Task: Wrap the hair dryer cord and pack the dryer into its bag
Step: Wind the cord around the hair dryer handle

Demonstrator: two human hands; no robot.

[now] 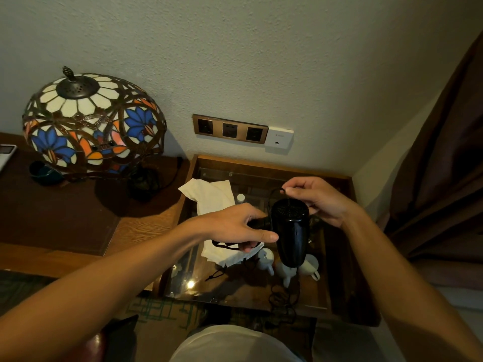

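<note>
A black hair dryer (290, 231) hangs in the air above a glass-topped side table (337, 283), its rear grille facing me. My left hand (235, 226) grips its folded handle from the left. My right hand (317, 199) is just behind the dryer and pinches a loop of the black cord (274, 194). The rest of the cord (283, 299) trails down in loose coils over the table's near edge. A white cloth bag (209, 197) with a black drawstring (224, 246) lies flat on the glass under my left hand.
A stained-glass lamp (91, 121) stands on the wooden desk (52, 218) to the left. A socket panel (230, 129) is on the wall. White cups (308, 265) sit under the glass. A brown curtain (444, 178) hangs at right.
</note>
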